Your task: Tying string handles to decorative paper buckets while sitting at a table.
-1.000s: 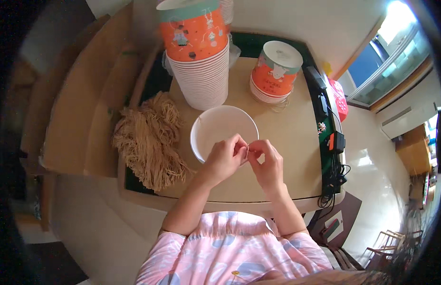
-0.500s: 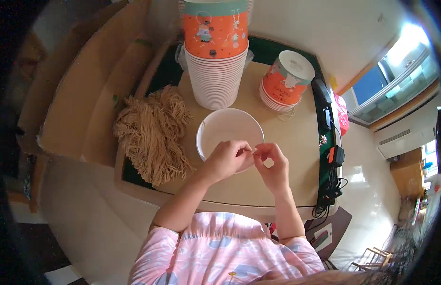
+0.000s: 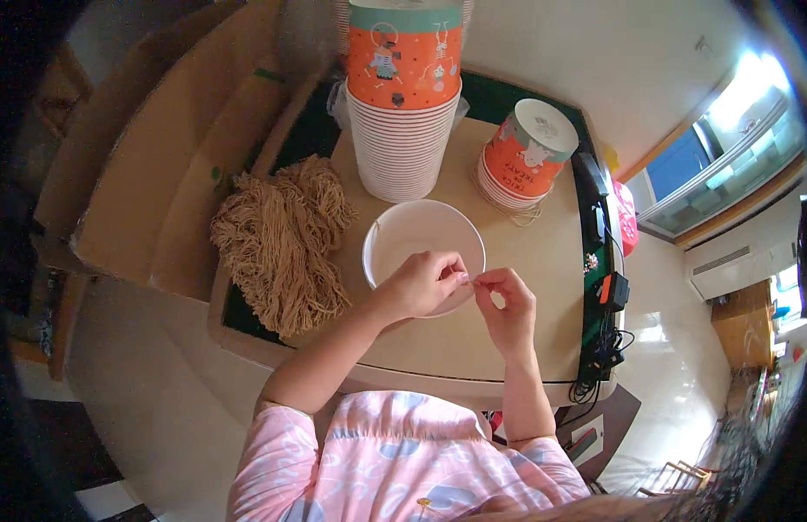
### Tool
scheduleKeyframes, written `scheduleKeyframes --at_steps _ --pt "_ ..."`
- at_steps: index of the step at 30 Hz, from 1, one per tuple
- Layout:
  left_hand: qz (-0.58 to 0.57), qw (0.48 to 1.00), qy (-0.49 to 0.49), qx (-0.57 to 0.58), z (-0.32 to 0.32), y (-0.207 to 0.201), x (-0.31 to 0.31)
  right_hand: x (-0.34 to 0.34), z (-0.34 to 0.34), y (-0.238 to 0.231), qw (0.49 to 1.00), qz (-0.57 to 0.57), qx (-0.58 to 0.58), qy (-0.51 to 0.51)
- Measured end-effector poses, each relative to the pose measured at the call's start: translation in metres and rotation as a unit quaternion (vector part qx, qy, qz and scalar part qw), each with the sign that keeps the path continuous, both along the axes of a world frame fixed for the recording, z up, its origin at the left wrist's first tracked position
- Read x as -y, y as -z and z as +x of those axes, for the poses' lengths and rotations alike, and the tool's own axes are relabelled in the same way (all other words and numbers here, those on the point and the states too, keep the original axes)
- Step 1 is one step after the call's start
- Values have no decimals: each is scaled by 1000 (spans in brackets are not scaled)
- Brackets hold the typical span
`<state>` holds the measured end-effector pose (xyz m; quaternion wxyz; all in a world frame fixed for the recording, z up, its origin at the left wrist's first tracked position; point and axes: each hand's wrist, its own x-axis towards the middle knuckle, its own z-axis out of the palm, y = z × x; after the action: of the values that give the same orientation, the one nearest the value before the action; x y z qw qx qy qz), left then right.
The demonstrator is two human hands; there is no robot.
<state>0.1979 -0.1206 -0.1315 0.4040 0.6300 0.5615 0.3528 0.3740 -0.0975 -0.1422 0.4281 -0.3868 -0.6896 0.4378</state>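
White tub (image 3: 402, 239), one, sat centre, mouth up. Over near right rim, two hands busy: left hand (image 3: 428, 285) and right hand (image 3: 510, 306) both pinched closed, anything gripped too small to tell! Tan yarn bundle (image 3: 280, 248), one, lay left. Far: one tall tub stack (image 3: 403, 139); far right, one short lettered orange stack (image 3: 521, 165).

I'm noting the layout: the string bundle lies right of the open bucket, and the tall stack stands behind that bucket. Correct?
No: the head view shows the string bundle left of the open bucket; the tall stack does stand behind that bucket.
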Motion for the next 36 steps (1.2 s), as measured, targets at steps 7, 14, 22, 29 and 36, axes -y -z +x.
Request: scheduleKeyframes --at_steps 7,14,22,29,36 --pt "-140 983 48 105 2 8 -12 -2 1 -4 998 61 13 13" --pt "-255 948 63 179 -1 23 -23 7 -11 -2 983 172 64 -14" --pt "-359 907 131 175 -9 11 -30 16 -7 11 952 275 136 10" --pt "-379 886 56 263 -7 11 -29 17 -3 16 961 265 82 22" --pt "-311 909 52 273 -8 -1 -12 22 -7 35 990 -2 -139 34"
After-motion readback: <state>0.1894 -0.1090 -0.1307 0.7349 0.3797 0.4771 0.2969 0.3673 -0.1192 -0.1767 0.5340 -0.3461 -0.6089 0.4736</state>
